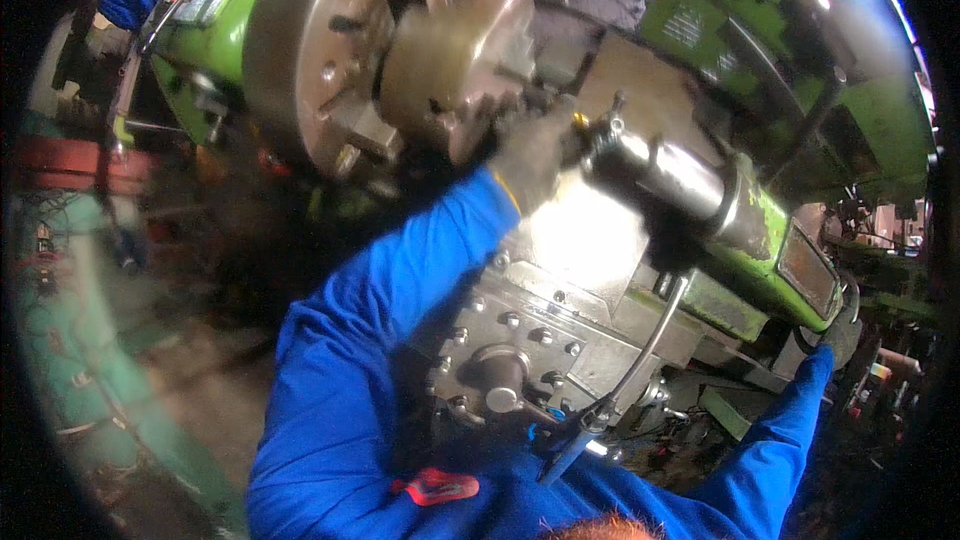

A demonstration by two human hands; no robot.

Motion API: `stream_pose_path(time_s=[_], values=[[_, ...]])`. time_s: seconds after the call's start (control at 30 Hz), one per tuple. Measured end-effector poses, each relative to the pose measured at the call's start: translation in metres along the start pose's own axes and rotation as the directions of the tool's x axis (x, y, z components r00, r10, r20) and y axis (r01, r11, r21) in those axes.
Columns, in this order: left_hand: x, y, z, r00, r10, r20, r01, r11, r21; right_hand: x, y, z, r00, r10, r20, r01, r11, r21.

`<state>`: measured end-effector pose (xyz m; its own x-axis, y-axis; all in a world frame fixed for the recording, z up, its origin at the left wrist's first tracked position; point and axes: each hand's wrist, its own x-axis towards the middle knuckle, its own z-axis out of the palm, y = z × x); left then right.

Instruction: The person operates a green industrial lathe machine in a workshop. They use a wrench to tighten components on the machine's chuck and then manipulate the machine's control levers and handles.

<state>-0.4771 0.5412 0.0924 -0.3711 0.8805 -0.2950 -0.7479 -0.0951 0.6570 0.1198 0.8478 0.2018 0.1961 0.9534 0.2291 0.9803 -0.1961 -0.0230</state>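
My left hand (532, 155), in a grey work glove, reaches between the lathe's jawed chuck (440, 60) and the end of the shiny tailstock quill (670, 175). Its fingers are blurred and partly hidden, so what they touch cannot be made out. A small yellow spot shows beside them. Far to the right, my right hand (847, 338), also gloved, is closed on the rim of the tailstock handwheel (852, 292). The green tailstock (765, 260) stands between my two hands.
A large round faceplate (310, 60) sits left of the chuck. Below my left forearm is the carriage with a bolted tool post (500, 370). A long lever (655, 330) rises beside it. Green machine panels (690, 30) stand behind, and a red-handled object (440, 487) lies against my chest.
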Motion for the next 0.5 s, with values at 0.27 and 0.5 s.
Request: stream_pose_path(time_s=[0.27, 0.5], values=[[-0.001, -0.016, -0.036, 0.963, 0.128, 0.239, -0.121, 0.992, -0.042, 0.001, -0.009, -0.002, 0.999, -0.045, 0.008, 0.045, 0.996, -0.079], [-0.004, -0.012, -0.024, 0.992, 0.056, 0.117, -0.03, 0.977, -0.211, 0.01, 0.009, 0.008, 0.986, -0.164, -0.024, 0.162, 0.983, -0.091]])
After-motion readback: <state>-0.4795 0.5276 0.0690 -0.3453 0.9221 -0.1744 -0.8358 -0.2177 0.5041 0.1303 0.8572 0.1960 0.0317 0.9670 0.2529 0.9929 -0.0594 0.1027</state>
